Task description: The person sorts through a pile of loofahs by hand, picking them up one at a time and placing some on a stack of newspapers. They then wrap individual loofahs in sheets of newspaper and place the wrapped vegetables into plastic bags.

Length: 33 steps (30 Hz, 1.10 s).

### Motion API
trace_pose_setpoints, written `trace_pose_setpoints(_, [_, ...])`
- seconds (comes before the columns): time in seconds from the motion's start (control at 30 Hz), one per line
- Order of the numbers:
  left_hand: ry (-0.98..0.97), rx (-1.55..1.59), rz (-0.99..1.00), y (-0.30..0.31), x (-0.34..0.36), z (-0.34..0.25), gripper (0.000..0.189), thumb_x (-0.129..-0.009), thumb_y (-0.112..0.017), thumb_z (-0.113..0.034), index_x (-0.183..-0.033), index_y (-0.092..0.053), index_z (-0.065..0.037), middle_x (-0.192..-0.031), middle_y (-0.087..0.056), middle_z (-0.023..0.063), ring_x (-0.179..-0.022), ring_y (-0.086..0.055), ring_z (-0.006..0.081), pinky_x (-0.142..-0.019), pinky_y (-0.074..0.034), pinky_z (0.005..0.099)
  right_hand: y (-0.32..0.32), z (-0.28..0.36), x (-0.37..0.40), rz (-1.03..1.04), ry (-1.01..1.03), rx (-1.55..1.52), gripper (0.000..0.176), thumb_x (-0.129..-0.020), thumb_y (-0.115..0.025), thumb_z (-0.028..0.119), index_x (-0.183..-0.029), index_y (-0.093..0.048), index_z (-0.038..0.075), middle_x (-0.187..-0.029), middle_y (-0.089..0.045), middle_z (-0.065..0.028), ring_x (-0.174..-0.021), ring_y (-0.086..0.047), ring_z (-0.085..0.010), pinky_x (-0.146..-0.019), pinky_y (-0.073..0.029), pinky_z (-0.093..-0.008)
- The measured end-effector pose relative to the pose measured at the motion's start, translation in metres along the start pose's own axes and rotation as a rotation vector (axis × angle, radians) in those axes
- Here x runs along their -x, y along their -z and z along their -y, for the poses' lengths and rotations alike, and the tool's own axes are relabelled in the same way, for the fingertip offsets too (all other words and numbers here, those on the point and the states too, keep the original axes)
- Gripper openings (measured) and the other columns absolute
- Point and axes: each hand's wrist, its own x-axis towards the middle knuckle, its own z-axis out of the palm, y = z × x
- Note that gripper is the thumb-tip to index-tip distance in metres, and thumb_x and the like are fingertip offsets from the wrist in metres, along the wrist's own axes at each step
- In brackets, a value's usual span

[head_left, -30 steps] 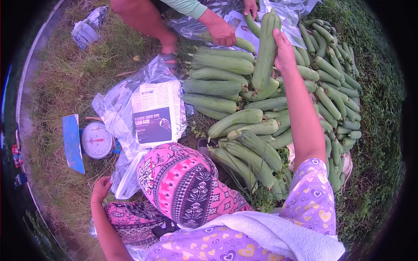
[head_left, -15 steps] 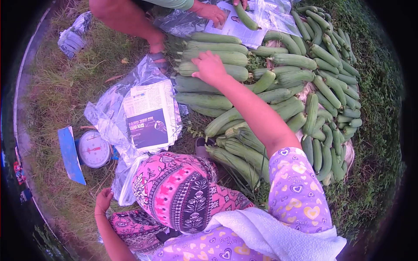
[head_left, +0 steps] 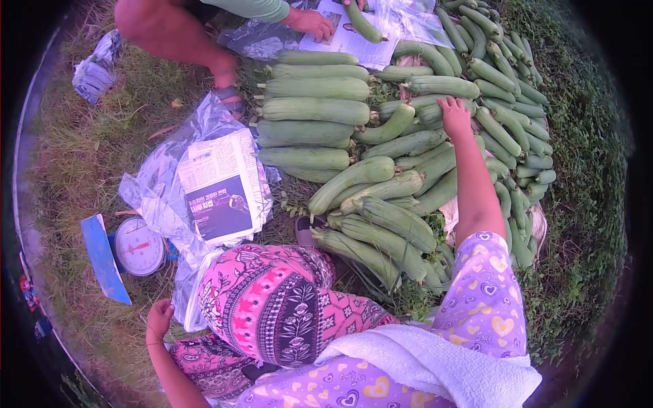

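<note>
My right hand [head_left: 456, 117] lies on the large pile, its fingers curled over a green sponge gourd [head_left: 431, 114]. Other gourds press close around that one. To the left of the pile, several thick sponge gourds [head_left: 315, 111] lie in a row, side by side. More large gourds [head_left: 371, 248] are heaped nearer to my knees. My left hand [head_left: 160, 318] is at the lower left, beside my patterned trousers, with its fingers curled in and nothing visible in them.
Newspaper sheets [head_left: 221, 183] lie on clear plastic [head_left: 153, 194] to my left. Near them stand a round dial scale [head_left: 139, 246] and a blue board [head_left: 105, 258]. Opposite, a co-worker's hand [head_left: 309, 24] rests at another newspaper [head_left: 340, 42], beside a held gourd [head_left: 364, 24].
My right hand has left the row of gourds and swung right onto the big pile. The view has shifted slightly. My left hand stays low at my side.
</note>
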Motion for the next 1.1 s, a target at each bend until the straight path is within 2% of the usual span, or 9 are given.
trace_pose_setpoints(0.13, [-0.032, 0.032, -0.016, -0.002, 0.006, -0.016, 0.032, -0.086, -0.063, -0.012, -0.112, -0.058, 0.005, -0.101, -0.067, 0.013, -0.092, -0.064, 0.0182, -0.083, -0.05, 0.0306, 0.0, -0.006, 0.007, -0.06, 0.02, -0.017, 0.051, -0.074, -0.067, 0.011, -0.123, -0.054, 0.021, -0.128, -0.053, -0.0035, -0.123, -0.046, -0.0244, -0.096, -0.039, -0.0478])
trace_pose_setpoints(0.23, [-0.052, -0.018, -0.047, -0.002, 0.018, -0.035, 0.032, -0.086, -0.063, -0.012, -0.113, -0.058, 0.005, -0.101, -0.067, 0.013, -0.092, -0.064, 0.0186, -0.084, -0.049, 0.031, 0.018, -0.011, 0.015, -0.222, -0.18, -0.263, 0.049, -0.074, -0.069, 0.014, -0.121, -0.055, 0.019, -0.127, -0.054, -0.0025, -0.122, -0.046, -0.0243, -0.099, -0.038, -0.0447])
trace_pose_setpoints(0.37, [-0.055, -0.019, -0.035, -0.002, 0.02, -0.033, 0.031, -0.086, -0.062, -0.012, -0.112, -0.058, 0.005, -0.102, -0.066, 0.0131, -0.093, -0.064, 0.0185, -0.084, -0.049, 0.0307, 0.054, -0.051, 0.029, -0.483, -0.522, -0.66, 0.043, -0.077, -0.074, 0.019, -0.115, -0.057, 0.01, -0.117, -0.06, -0.0092, -0.109, -0.056, -0.0251, -0.092, -0.044, -0.0372])
trace_pose_setpoints(0.47, [-0.058, -0.013, -0.016, 0.001, 0.016, -0.023, 0.031, -0.086, -0.062, -0.012, -0.112, -0.058, 0.005, -0.101, -0.066, 0.0127, -0.092, -0.063, 0.0181, -0.084, -0.05, 0.0304, 0.082, -0.09, 0.052, -0.67, -0.459, -1.304, 0.036, -0.083, -0.072, 0.023, -0.111, -0.058, 0.005, -0.111, -0.062, -0.0098, -0.1, -0.059, -0.0189, -0.085, -0.047, -0.0327])
trace_pose_setpoints(0.6, [-0.104, 0.009, 0.028, 0.002, 0.001, -0.014, 0.03, -0.087, -0.061, -0.012, -0.113, -0.057, 0.004, -0.101, -0.065, 0.0111, -0.09, -0.063, 0.017, -0.082, -0.05, 0.0296, 0.145, -0.095, 0.082, -0.78, -0.566, -1.763, 0.031, -0.086, -0.069, 0.025, -0.105, -0.058, 0.002, -0.097, -0.063, -0.0086, -0.084, -0.061, -0.0172, -0.08, -0.049, -0.0317])
trace_pose_setpoints(0.77, [-0.166, 0.031, 0.066, 0.006, -0.003, -0.032, 0.032, -0.089, -0.06, -0.013, -0.115, -0.055, 0.004, -0.104, -0.064, 0.0107, -0.091, -0.062, 0.016, -0.081, -0.05, 0.0287, 0.188, -0.068, 0.12, -0.044, -0.361, -1.864, 0.042, -0.088, -0.06, 0.04, -0.105, -0.057, 0.002, -0.091, -0.062, -0.0087, -0.078, -0.061, -0.0168, -0.073, -0.049, -0.0286])
trace_pose_setpoints(0.93, [-0.182, 0.008, 0.031, 0.003, 0.006, -0.045, 0.034, -0.089, -0.059, -0.014, -0.117, -0.054, 0.005, -0.106, -0.064, 0.0118, -0.093, -0.062, 0.0167, -0.083, -0.05, 0.0291, 0.21, 0.048, 0.168, 0.578, 0.119, -1.29, 0.054, -0.076, -0.069, 0.046, -0.101, -0.063, -0.001, -0.083, -0.064, -0.0087, -0.075, -0.059, -0.0159, -0.071, -0.047, -0.0299])
trace_pose_setpoints(1.0, [-0.169, 0.018, 0.029, 0.007, 0.005, -0.033, 0.035, -0.09, -0.059, -0.014, -0.118, -0.053, 0.006, -0.107, -0.063, 0.012, -0.094, -0.062, 0.0172, -0.084, -0.05, 0.0294, 0.217, 0.091, 0.191, 0.62, 0.284, -0.999, 0.053, -0.071, -0.072, 0.044, -0.093, -0.062, -0.004, -0.082, -0.064, -0.0185, -0.08, -0.063, -0.0312, -0.074, -0.048, -0.0403])
trace_pose_setpoints(1.1, [-0.143, 0.037, 0.029, 0.007, 0.004, -0.016, 0.036, -0.09, -0.059, -0.015, -0.119, -0.053, 0.006, -0.108, -0.063, 0.0119, -0.094, -0.062, 0.0175, -0.084, -0.05, 0.0295, 0.202, 0.135, 0.227, 0.585, 0.286, -0.842, 0.056, -0.07, -0.075, 0.04, -0.103, -0.058, -0.002, -0.092, -0.063, -0.0219, -0.088, -0.061, -0.0372, -0.079, -0.048, -0.0427])
